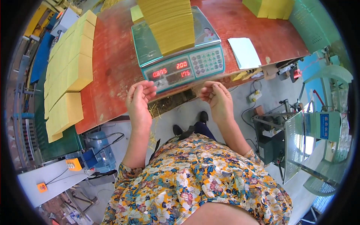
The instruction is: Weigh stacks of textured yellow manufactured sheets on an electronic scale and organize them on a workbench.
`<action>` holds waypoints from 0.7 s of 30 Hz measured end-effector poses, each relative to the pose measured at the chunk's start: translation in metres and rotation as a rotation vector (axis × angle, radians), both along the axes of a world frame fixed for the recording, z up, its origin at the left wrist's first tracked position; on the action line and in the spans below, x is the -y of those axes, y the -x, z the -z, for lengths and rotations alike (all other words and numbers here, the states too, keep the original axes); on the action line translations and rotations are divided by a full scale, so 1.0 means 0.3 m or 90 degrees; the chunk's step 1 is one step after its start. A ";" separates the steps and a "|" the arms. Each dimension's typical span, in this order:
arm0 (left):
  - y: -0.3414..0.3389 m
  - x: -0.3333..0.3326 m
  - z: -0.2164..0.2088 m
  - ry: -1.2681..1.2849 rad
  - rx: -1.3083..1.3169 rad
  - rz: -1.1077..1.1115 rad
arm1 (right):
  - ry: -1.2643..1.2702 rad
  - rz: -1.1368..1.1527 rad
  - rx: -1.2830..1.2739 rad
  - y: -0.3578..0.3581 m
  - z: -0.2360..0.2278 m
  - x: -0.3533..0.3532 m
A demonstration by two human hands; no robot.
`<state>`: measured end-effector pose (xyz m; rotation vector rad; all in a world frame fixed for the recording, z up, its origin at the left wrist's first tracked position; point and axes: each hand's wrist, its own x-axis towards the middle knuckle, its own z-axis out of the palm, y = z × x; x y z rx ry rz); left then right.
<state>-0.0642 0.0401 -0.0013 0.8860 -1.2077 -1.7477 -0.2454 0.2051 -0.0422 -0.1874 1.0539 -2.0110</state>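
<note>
A tall stack of yellow paper sheets [171, 28] stands on the pan of a green digital scale [150, 44], whose red display is lit. Just off the scale's front left corner is my left hand [139, 100], palm inward, with loosely bent fingers and nothing in it. My right hand [218, 98] hovers near the front right corner, also empty, its fingers half curled and the thumb near them. Neither hand appears to touch the scale.
The red table [108, 56] carries rows of yellow paper stacks [69, 71] at left, more stacks [268, 8] at far right, and a pale sheet pile [244, 53]. A green chair [326, 123] and small machine [272, 133] stand at right; a water bottle [100, 150] is lower left.
</note>
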 end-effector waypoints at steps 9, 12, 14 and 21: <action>0.262 -0.079 0.002 0.056 0.040 -0.028 | -0.066 -0.029 -0.019 0.328 -0.013 -0.053; 0.309 -0.080 -0.034 0.083 0.053 -0.064 | -0.080 -0.089 -0.017 0.370 -0.015 -0.033; 0.307 -0.086 -0.060 0.097 0.063 -0.103 | -0.068 -0.181 -0.057 0.369 -0.024 -0.022; 0.175 0.078 -0.153 0.189 0.080 -0.202 | -0.010 -0.616 -0.194 0.162 -0.091 0.144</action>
